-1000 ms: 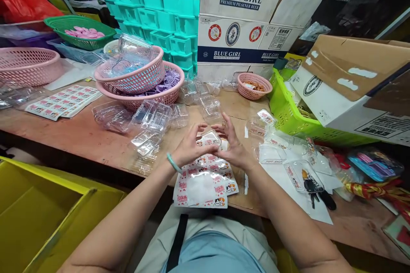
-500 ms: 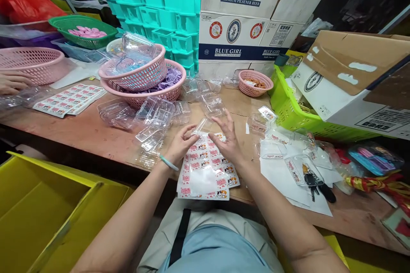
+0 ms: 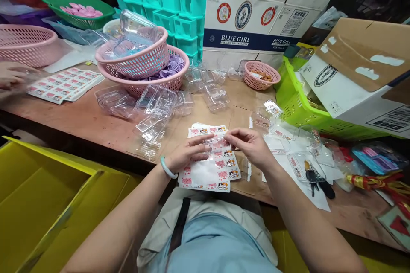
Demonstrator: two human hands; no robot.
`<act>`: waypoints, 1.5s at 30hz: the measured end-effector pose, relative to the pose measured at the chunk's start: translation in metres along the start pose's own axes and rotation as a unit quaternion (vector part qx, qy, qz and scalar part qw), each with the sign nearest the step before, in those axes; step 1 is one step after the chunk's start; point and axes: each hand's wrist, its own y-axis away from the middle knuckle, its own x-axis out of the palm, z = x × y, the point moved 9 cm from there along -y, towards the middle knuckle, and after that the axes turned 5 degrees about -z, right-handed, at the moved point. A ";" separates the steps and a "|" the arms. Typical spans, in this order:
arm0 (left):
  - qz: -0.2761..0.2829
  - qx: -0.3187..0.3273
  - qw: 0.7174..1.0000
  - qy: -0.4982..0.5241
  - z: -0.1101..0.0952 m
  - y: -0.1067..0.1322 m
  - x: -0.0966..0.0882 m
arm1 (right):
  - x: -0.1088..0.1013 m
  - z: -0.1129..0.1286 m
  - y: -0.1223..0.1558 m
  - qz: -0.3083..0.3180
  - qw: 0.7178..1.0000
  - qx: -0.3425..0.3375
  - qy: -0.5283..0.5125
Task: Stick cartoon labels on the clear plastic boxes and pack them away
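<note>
A clear plastic box [image 3: 218, 141], see-through and hard to outline, lies low over sticker sheets [image 3: 201, 175] printed with pink lettering and cartoon cats. My left hand [image 3: 190, 152], a pale bangle on its wrist, has its fingers closed on the box's left end. At the other end, my right hand [image 3: 251, 145] is pinched, thumb against index finger, at the box's edge. Whether a sticker is also in that pinch cannot be made out. Just left of my hands is a pile of clear plastic boxes [image 3: 158, 102].
Pink baskets [image 3: 144, 85] with purple pieces and plastic packs stand at the back left. A small pink basket [image 3: 262, 74], a lime crate [image 3: 294, 98] and a carton [image 3: 355, 59] stand right. Keys [image 3: 315, 179] lie on white papers. Another person's hand [image 3: 14, 79] is at far left.
My hands have come down and nearer with the clear box, onto the sticker sheets. The right hand has gone from spread fingers to a pinch. The camera view has tilted down slightly.
</note>
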 end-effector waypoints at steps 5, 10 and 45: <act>0.018 -0.008 1.000 0.012 0.013 -0.007 -0.001 | 0.008 -0.009 0.010 0.033 0.998 0.025 0.047; 0.020 -0.010 0.999 0.027 0.012 -0.008 -0.001 | 0.012 -0.003 0.011 0.025 0.995 0.002 0.096; -0.058 0.041 0.995 -0.075 0.003 -0.006 0.006 | -0.034 -0.015 0.034 -0.262 0.917 -0.059 0.296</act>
